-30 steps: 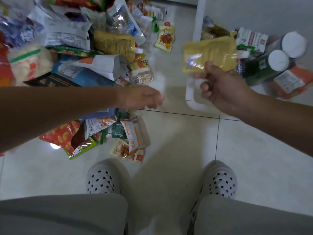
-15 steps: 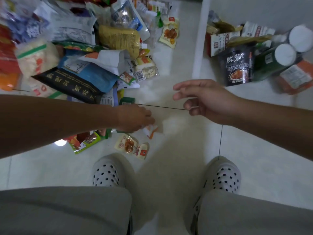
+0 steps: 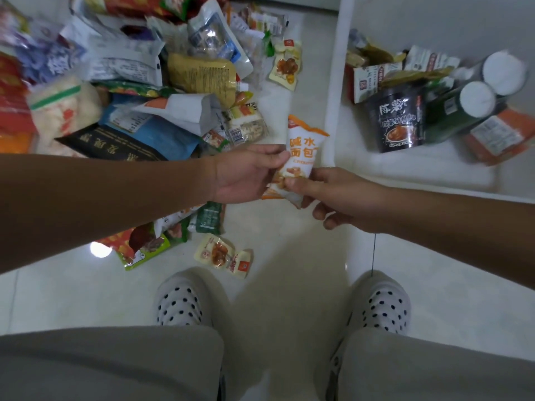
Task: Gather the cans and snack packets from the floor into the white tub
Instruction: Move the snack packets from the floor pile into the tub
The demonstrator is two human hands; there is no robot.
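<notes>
I see the orange-and-white snack packet held above the floor, just left of the rim of the white tub. My left hand pinches its middle and my right hand grips its lower end. The packet pile lies further left.

**Counting the Floor and the Tub**

Two hands are showing, the left hand and the right hand, with one orange-and-white packet between them. One white tub is holding two white-capped cans, one black noodle cup and perhaps four blurred packets. The floor pile is holding more than a dozen packets. Two dotted slippers are showing below.
</notes>
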